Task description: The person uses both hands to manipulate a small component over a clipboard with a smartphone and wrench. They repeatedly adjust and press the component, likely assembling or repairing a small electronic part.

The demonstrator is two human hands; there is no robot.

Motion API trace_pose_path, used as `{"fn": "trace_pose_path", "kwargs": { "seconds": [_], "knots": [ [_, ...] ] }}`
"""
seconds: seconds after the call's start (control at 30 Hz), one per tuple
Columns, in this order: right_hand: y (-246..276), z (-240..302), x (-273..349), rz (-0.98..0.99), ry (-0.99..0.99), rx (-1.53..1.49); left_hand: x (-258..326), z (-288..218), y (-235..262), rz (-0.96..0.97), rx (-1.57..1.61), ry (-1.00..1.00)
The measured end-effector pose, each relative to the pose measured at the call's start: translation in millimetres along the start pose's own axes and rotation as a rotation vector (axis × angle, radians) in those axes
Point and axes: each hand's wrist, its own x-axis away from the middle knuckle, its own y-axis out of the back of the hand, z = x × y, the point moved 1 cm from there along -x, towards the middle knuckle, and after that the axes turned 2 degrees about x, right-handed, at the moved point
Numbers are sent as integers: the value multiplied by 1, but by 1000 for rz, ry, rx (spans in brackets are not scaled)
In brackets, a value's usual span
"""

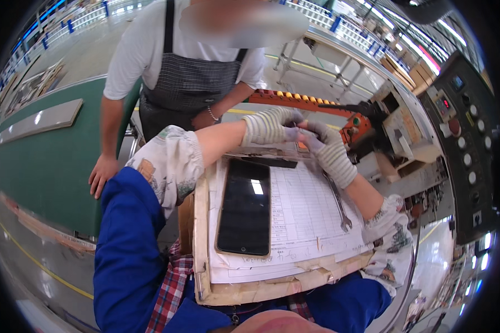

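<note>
Both my hands wear striped knit gloves and meet above the far edge of a cardboard board (250, 288) on my lap. My left hand (272, 125) has its fingers curled and touches my right hand (325, 145); whatever small thing lies between the fingertips is hidden. On the board lies a printed paper form (300, 216). A black phone (245, 206) rests face up on the form's left half. A metal wrench (338, 201) lies along the form's right side, just below my right wrist.
A person in a white shirt and dark apron (186, 77) stands close ahead, one hand on a green table (39, 161) at the left. An orange machine part (294, 100) and a control panel with buttons (464, 139) stand to the right.
</note>
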Motion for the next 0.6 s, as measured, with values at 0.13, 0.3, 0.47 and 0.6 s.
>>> {"fn": "trace_pose_path", "kwargs": {
  "seconds": [0.13, 0.3, 0.47, 0.6],
  "knots": [
    [6, -4, -3, -67, 5, -33, -2, -6, 3, -26, -168, 40],
    [14, -26, -3, -52, -106, -289, -2, -15, 1, -108, -441, -23],
    [12, -26, -4, -73, -109, -35, -4, -11, 4, -159, -336, 18],
    [12, -20, -3, -54, -55, 83, -6, -7, 5, -141, -192, 52]
  ]
}}
